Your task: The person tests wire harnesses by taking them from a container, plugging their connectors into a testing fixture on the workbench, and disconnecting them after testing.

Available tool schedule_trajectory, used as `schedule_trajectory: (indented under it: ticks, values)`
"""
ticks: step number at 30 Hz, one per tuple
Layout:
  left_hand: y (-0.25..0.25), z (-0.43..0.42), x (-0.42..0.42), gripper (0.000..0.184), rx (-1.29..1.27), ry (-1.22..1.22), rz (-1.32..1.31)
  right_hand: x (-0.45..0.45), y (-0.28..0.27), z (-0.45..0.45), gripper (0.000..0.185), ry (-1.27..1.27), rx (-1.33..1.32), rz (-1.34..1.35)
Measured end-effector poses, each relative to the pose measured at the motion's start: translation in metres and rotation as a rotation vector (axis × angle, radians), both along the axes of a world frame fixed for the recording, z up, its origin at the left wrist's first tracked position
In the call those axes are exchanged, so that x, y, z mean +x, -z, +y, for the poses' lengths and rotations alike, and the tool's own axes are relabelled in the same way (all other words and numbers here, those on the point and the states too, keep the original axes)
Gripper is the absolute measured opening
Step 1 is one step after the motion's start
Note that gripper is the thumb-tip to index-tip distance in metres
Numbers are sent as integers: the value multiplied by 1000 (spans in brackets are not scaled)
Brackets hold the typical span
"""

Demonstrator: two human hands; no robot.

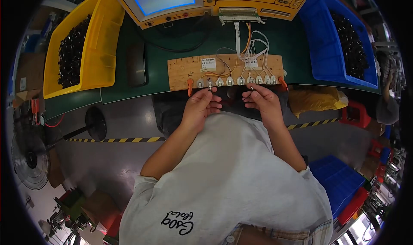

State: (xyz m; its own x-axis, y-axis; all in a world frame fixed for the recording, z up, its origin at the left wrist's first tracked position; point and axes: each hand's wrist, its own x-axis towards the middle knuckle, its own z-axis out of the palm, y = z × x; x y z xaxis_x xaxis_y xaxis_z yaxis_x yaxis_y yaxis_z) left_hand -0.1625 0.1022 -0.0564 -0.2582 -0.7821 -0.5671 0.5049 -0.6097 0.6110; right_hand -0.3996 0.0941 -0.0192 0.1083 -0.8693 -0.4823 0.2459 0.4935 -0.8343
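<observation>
My left hand is closed in a pinch at the front edge of a wooden board. A small piece with a metal tip shows at its fingertips, just below one of the white-based sockets along the board's edge; whether they touch I cannot tell. To the right, my right hand pinches another small metal-tipped piece between thumb and forefinger, near the sockets right of the middle. Fingers hide most of both pieces. White and coloured wires run from the sockets to a yellow tester.
A yellow bin at left and a blue bin at right hold many small black parts. A dark phone lies on the green tabletop. Orange clamps grip the board's ends. A fan stands left.
</observation>
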Motion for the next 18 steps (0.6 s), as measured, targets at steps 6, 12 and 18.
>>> schedule_trajectory:
  ticks: [6,12,18]
  values:
    - [3,-1,-3,26,-20,-26,36,11,7,11,30,41,53,36]
    - [2,0,-4,26,-11,-46,20,19,14,10,26,198,43,-11]
    - [5,1,-6,26,2,-85,-12,17,30,12,27,286,31,-42]
